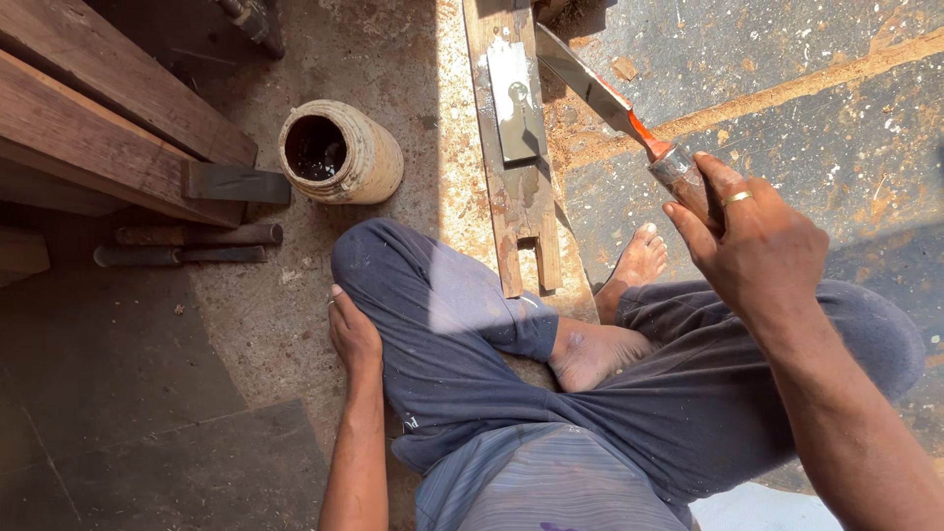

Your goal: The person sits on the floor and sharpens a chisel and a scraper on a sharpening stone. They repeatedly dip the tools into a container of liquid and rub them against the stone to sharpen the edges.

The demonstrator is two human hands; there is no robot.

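Observation:
I sit cross-legged on the ground. My right hand, wearing a ring, grips the handle of a long chisel whose shiny blade points up and left toward a grey sharpening stone. The stone rests on a narrow wooden board lying in front of my knees. My left hand is pressed on the ground beside my left thigh, holding nothing, its fingers together.
A worn round jar lies on its side left of the board, its mouth open. Thick wooden planks are stacked at the upper left, with a flat metal blade and two dark tool handles beside them.

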